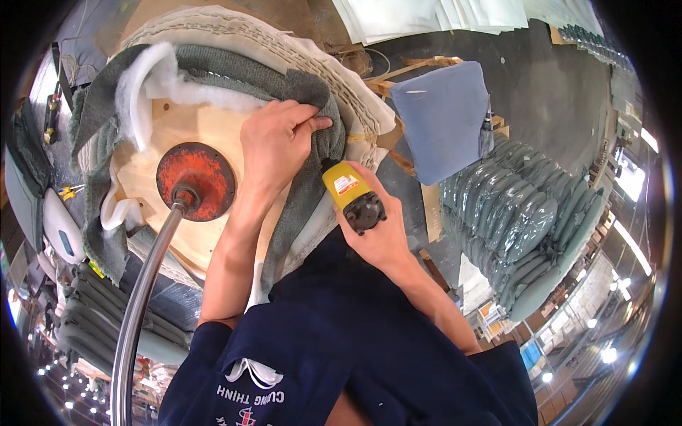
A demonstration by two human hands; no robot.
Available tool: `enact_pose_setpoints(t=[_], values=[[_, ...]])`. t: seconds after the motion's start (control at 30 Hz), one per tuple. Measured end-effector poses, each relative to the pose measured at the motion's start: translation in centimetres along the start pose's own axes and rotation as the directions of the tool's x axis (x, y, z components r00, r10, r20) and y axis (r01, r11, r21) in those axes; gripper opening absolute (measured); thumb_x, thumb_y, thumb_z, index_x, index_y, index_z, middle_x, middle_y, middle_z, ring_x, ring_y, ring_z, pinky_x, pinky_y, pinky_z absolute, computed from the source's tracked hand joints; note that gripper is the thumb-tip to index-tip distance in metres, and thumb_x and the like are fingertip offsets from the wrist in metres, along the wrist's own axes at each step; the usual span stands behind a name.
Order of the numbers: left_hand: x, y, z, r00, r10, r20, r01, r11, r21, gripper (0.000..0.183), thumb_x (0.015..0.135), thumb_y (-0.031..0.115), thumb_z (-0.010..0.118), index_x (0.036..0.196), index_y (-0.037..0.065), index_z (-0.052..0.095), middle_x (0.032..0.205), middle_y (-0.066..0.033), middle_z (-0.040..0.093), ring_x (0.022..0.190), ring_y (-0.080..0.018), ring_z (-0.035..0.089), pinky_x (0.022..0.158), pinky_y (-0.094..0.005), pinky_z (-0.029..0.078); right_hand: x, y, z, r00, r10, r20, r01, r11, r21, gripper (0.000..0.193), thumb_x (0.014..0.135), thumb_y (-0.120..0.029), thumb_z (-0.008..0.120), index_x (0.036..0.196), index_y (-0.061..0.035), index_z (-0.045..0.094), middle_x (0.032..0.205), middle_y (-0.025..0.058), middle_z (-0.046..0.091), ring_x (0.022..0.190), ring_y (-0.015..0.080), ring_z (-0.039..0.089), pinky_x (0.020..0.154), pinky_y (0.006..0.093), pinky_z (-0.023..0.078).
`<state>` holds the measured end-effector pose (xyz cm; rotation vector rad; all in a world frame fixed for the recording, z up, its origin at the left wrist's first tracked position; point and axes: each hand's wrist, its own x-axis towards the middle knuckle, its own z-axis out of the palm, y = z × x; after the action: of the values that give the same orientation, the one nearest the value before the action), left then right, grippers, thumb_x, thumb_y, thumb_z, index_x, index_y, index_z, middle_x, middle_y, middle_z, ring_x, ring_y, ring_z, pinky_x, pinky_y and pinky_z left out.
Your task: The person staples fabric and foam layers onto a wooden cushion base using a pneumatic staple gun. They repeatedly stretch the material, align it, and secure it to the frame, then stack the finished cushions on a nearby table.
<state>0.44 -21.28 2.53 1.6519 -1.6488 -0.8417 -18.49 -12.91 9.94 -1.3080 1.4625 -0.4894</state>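
My left hand [275, 145] pinches a folded edge of grey fabric [307, 89] between thumb and fingers. That fabric wraps over the rim of a round seat with a light plywood base [138, 167]. In my right hand [380, 231] is a yellow and black staple gun [348, 186], its nose against the fabric just below my left hand. The trigger is hidden from view. White batting [138, 89] pokes out from under the fabric at the far left. A worn red round pad [193, 176] on a bent metal rod [145, 284] rests on the plywood.
Beige layered padding [234, 35] rings the seat's far side. A blue-grey square cushion [440, 117] sits to the right on a wooden frame. Plastic-wrapped grey cushions [511, 213] are stacked further right, and more grey cushions [99, 305] lie at lower left. White sheets [426, 18] hang at the far edge.
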Motion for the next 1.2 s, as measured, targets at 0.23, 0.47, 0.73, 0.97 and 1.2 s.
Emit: enact_pose_setpoints(t=[0.23,0.47,0.73,0.97,1.2], values=[[0.5,-0.1,-0.3,0.992,-0.111,0.060,0.113,0.994,-0.017,0.014,0.090,0.022,0.073,0.092,0.013,0.084,0.080,-0.0088,0.072,0.081,-0.0339,0.070,0.070,-0.0456,0.053,1.4,-0.7,0.9,1.000,-0.014,0.008,0.014,0.999,-0.049,0.067,0.084,0.000,0.076,0.147,-0.0037,0.055,0.105,0.0209,0.077,0.099,0.0372,0.078,0.085,0.0376,0.059],[0.5,-0.3,-0.3,0.989,-0.082,0.119,0.075,0.995,0.065,0.020,0.089,0.027,0.077,0.098,0.010,0.084,0.075,-0.0130,0.070,0.070,-0.0321,0.068,0.065,-0.0403,0.050,1.5,-0.2,1.6,0.998,0.035,0.046,-0.036,0.999,0.023,0.070,0.077,-0.005,0.077,0.145,-0.0074,0.058,0.103,0.0245,0.076,0.098,0.0469,0.073,0.085,0.0442,0.059],[1.9,-1.7,-2.5,0.942,-0.097,0.320,0.106,0.994,-0.011,0.031,0.092,0.038,0.075,0.104,0.010,0.082,0.081,-0.0156,0.075,0.077,-0.0318,0.072,0.073,-0.0409,0.054,4.1,-1.2,0.8,0.980,-0.145,0.139,0.189,0.902,-0.388,0.049,0.078,-0.022,0.076,0.124,-0.0075,0.070,0.096,0.0236,0.076,0.095,0.0460,0.073,0.084,0.0493,0.059],[-11.8,-0.6,-9.0,0.997,-0.083,-0.006,0.083,0.996,0.043,0.028,0.106,0.024,0.062,0.119,0.003,0.075,0.111,-0.0153,0.079,0.106,-0.0324,0.074,0.092,-0.0422,0.057,4.7,-2.4,0.7,0.898,-0.342,0.275,0.439,0.699,-0.564,0.050,0.081,-0.021,0.079,0.130,-0.0194,0.070,0.099,0.0193,0.076,0.095,0.0444,0.072,0.083,0.0544,0.057],[-40.9,-2.5,-0.8,0.450,-0.573,-0.685,0.723,0.684,-0.097,0.064,0.093,0.027,0.080,0.149,0.013,0.052,0.148,-0.0241,0.047,0.138,-0.0405,0.046,0.118,-0.0508,0.037,-3.4,4.0,-3.7,0.868,-0.420,0.265,0.493,0.662,-0.564,0.075,0.075,-0.007,0.085,0.146,-0.0194,0.063,0.107,0.0170,0.065,0.094,0.0455,0.070,0.084,0.0506,0.057]])
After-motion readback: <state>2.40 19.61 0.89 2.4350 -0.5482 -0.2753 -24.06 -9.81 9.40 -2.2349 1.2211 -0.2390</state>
